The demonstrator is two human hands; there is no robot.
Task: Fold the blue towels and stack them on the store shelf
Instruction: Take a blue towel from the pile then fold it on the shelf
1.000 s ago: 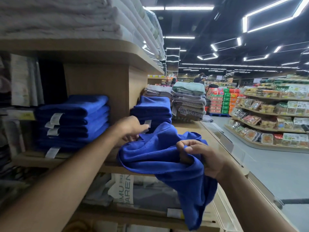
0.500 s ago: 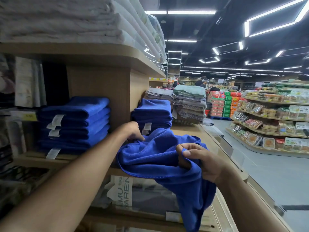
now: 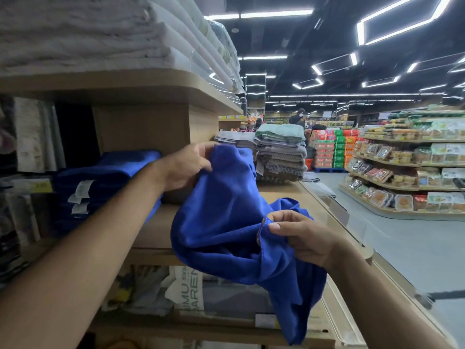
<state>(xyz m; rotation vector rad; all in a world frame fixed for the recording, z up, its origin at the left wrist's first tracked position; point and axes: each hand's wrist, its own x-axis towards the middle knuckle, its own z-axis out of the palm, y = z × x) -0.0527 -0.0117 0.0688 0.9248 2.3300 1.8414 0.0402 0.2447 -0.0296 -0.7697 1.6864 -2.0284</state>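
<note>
Both hands grip a loose blue towel (image 3: 226,222) above the wooden shelf (image 3: 156,230): left hand (image 3: 186,167) pinches its top corner, right hand (image 3: 299,238) its hem. Folded blue towels (image 3: 108,177) sit stacked behind.

1. There is a single view, from a wide-angle camera worn on my head as I stand in a store aisle.
2. It faces forward and slightly down at a wooden shelf (image 3: 156,238) just in front of me. The upper shelf board (image 3: 141,84) sits above the lens line.
3. The view is very close. My forearms enter from the bottom corners, with my left hand (image 3: 186,165) near the centre and my right hand (image 3: 304,238) lower right. The blue towel (image 3: 221,222) between them fills the middle.
4. The right half looks along the aisle floor (image 3: 407,248) to distant food shelves (image 3: 415,170), with ceiling lights (image 3: 259,14) at the top.
</note>
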